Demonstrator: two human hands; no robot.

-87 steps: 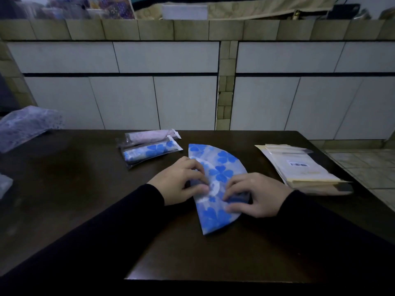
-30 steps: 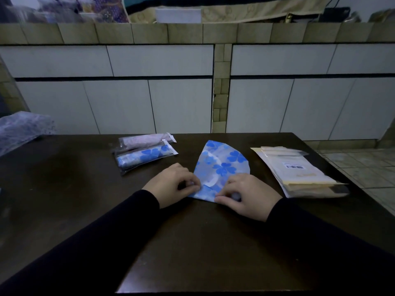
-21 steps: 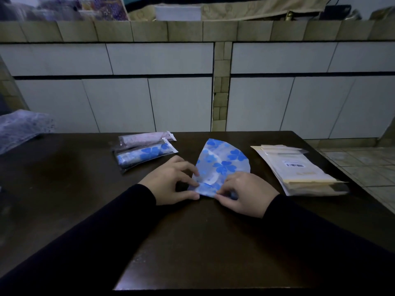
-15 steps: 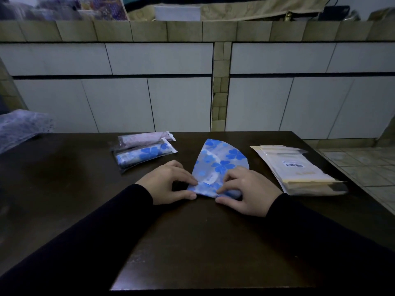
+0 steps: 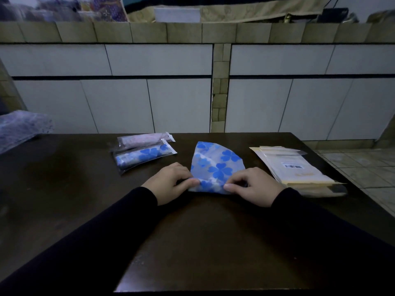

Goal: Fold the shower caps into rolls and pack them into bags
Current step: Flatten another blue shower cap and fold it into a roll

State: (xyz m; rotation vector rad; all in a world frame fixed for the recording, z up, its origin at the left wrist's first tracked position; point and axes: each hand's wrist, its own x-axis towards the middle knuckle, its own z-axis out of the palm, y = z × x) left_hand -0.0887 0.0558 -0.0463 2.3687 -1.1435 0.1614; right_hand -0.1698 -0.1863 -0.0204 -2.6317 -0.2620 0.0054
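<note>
A blue flowered shower cap lies folded into a wedge on the dark table, its narrow near end turned up into a small roll. My left hand pinches the left end of that roll. My right hand pinches the right end. Two packed bags sit at the back left: a pink one and a blue flowered one. A stack of empty clear bags lies to the right of my right hand.
A crumpled pale plastic bundle rests at the table's far left edge. White tiled cabinets stand behind the table. The table's right edge drops to a tiled floor.
The cap was turned so its narrow end faces me, and that end has been rolled up a little. Both hands stay at the near end, fingers now pinching the roll.
</note>
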